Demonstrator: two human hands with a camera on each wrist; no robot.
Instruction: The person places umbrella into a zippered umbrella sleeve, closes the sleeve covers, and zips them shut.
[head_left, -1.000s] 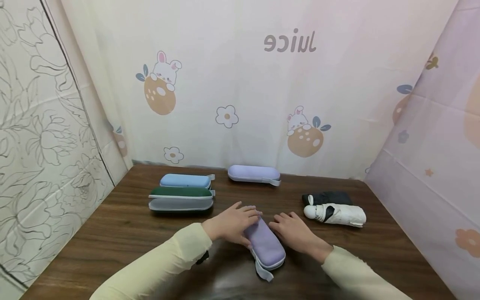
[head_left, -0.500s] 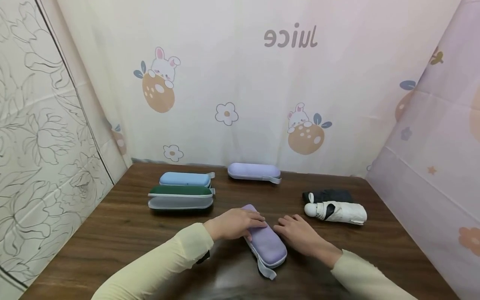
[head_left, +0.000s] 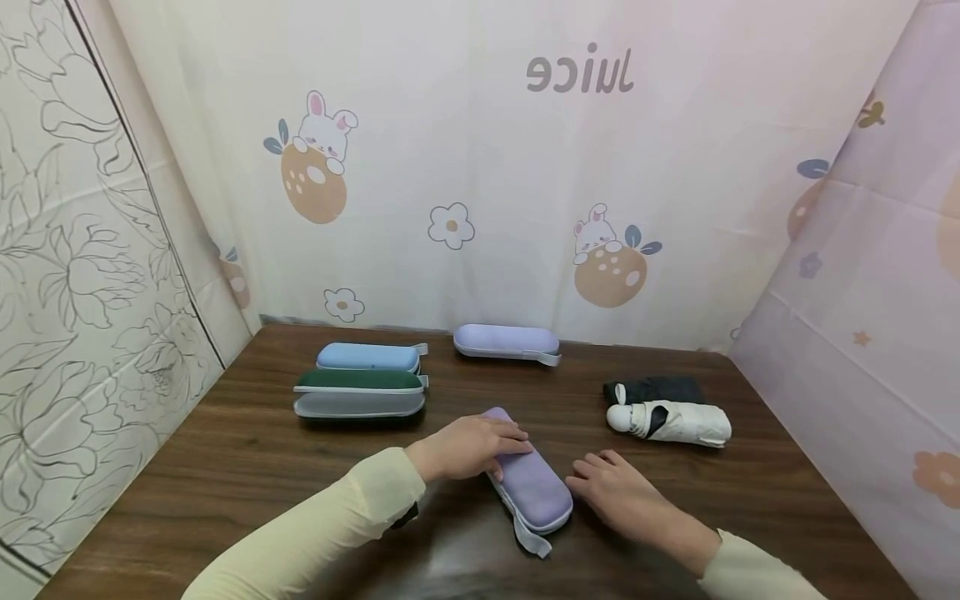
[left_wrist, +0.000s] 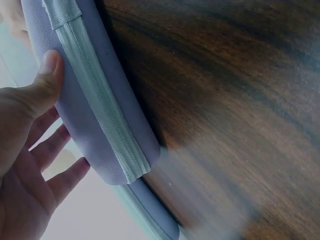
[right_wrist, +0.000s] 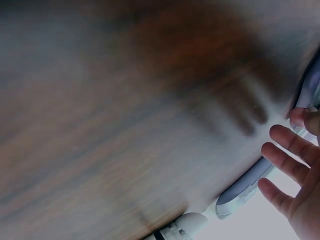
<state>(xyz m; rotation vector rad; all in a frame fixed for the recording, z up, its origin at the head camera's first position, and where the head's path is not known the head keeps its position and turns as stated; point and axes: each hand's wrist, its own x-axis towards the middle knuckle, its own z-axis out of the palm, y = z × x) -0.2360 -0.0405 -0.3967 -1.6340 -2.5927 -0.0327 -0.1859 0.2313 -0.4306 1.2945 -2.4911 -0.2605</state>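
Note:
A purple zip case (head_left: pixel 534 487) with a pale zip and wrist strap lies slantwise on the table in the head view. My left hand (head_left: pixel 471 448) holds it near its far end, fingers over the top. In the left wrist view the thumb (left_wrist: pixel 49 70) presses the side of the case (left_wrist: pixel 92 107) by the zip. My right hand (head_left: pixel 618 496) is just right of the case, its fingers loosely bent and holding nothing. The right wrist view shows that hand (right_wrist: pixel 300 170) with its fingers spread; the case lies partly out of frame.
A lavender case (head_left: pixel 506 340) lies at the table's back edge. Back left are a blue case (head_left: pixel 367 357) and, before it, a gaping green case (head_left: pixel 360 381) with a grey inside. A white folded umbrella (head_left: pixel 686 423) and a black folded umbrella (head_left: pixel 663 389) lie at right.
My left hand has shifted from the far end of the purple case slightly nearer along it. My right hand has drawn away to the right and toward me.

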